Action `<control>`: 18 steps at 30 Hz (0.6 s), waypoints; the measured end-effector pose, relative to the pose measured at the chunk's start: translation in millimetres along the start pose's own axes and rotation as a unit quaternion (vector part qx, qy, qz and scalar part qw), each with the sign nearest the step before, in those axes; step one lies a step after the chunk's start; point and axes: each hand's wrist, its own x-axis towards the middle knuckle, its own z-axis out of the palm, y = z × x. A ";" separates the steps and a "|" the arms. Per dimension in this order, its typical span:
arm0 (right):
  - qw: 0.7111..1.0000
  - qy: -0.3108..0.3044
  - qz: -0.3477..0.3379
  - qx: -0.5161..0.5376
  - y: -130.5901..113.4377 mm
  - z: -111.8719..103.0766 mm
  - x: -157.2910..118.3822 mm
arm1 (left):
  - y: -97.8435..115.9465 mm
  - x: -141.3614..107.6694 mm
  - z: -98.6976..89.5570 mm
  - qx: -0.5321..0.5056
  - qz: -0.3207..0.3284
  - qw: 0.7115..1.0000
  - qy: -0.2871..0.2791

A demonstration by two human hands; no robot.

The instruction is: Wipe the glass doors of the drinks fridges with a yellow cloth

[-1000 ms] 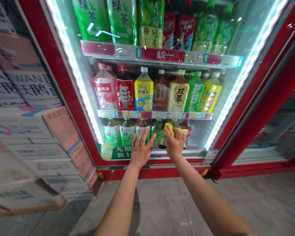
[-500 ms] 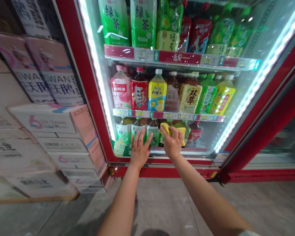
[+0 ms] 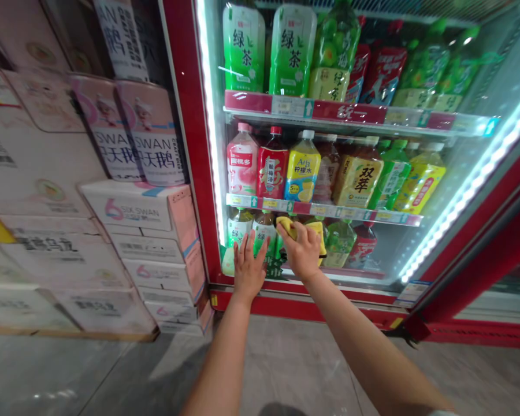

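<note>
Now, right hand (image 3: 302, 251): its fingers are curling partly closed and are gripping a bunched yellow cloth (image 3: 316, 231).
Cloth: it is lying beneath the right fingers, bulging out past them on both sides, and is facing the glass door (image 3: 392, 248).
Left hand (image 3: 250, 267): its fingers are stretching nearly straight and fanning apart, the thumb angling toward the right hand; they are holding nothing and appear to be resting on the glass.
Tea bottles (image 3: 239, 228): two are standing behind the glass, just beyond the left fingertips.
Green bottle (image 3: 338, 242): it is standing just right of the cloth, a red bottle (image 3: 364, 248) on its far side.
Shelf edge (image 3: 325, 212): it is running just above the right fingers, carrying a row of drinks.
Boxes (image 3: 132, 209): they are standing stacked, well to the left of the left fingers.
Hidden: the right palm and fingertip undersides are staying out of sight; the hands and cloth are covering parts of the lower bottles and a dark green sticker (image 3: 275, 268).
Cut off: both forearms are leaving at the bottom edge.
Hard to make out: the price tags are blurring, and how firmly the left fingers are pressing cannot be told.
</note>
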 end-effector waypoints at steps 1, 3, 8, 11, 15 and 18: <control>0.999 -0.019 -0.040 0.000 -0.7 -1.5 -7.6 | -2.3 -0.9 -1.6 -0.001 -0.005 1.000 -0.001; 0.997 -0.034 -0.076 -0.004 4.5 -6.3 -15.9 | -7.7 -2.3 -5.7 0.001 -0.015 1.000 -0.004; 0.999 0.013 0.040 -0.030 -3.9 -10.3 23.0 | -22.5 -5.6 -14.0 0.014 -0.045 0.999 -0.007; 0.999 -0.021 0.021 -0.018 -33.7 -2.7 44.1 | -30.0 -9.6 -15.7 0.020 -0.058 0.998 -0.010; 0.988 -0.103 -0.114 0.007 -51.0 5.6 30.6 | -37.3 -16.8 -19.5 0.028 -0.079 0.996 -0.013; 0.973 -0.122 -0.193 0.020 -44.9 6.1 26.4 | -40.9 -20.5 -24.0 0.030 -0.086 0.996 -0.020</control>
